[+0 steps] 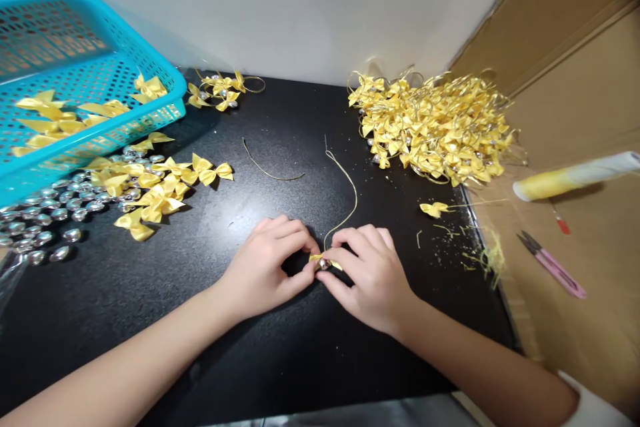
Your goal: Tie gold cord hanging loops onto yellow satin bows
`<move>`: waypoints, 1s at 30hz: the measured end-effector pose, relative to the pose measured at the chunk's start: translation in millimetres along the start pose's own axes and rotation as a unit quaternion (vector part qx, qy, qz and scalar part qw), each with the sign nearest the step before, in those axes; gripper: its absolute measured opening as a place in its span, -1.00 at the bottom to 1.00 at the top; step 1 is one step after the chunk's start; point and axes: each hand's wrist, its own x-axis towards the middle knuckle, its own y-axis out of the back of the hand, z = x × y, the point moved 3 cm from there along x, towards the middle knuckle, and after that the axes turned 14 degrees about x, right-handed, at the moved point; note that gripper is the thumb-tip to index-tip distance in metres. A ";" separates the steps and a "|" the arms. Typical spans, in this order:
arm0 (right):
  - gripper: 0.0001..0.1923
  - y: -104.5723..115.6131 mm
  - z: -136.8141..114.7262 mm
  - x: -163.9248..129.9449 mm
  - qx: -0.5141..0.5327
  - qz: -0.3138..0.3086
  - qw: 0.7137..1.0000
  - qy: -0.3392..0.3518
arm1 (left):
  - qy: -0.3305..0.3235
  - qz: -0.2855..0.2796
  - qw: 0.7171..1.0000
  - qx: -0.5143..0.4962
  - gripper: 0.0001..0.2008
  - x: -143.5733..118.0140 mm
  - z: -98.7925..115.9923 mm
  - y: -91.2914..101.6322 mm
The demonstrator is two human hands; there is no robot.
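My left hand (265, 267) and right hand (367, 277) meet at bench centre, fingertips pinched together on one small yellow bow (325, 261) with a silver bead at its middle; both hands closed on it, knuckles resting on the black bench (280, 360); a gold cord (345, 193) rises from the bow toward 12 o'clock and curls back. A loose cord scrap (273, 170) lies at 11 o'clock, apart from the hands; at 10 o'clock a scatter of loose yellow bows (155, 190) overlaps a spread of silver beads (45, 220); behind them the blue basket (100, 33) holds more ribbon pieces; a few corded bows (220, 90) sit just right of the basket. At 1 o'clock, a big heap of finished bows (435, 123); a single bow (434, 209) near it; at 3 o'clock, on cardboard, pink snips (553, 267) and a ribbon roll (575, 177).
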 end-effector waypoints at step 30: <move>-0.80 3.4 12.3 2.0 0.028 0.017 0.999 0.012 | 0.037 0.032 0.999 0.007 -0.94 -0.9 -0.8 -4.1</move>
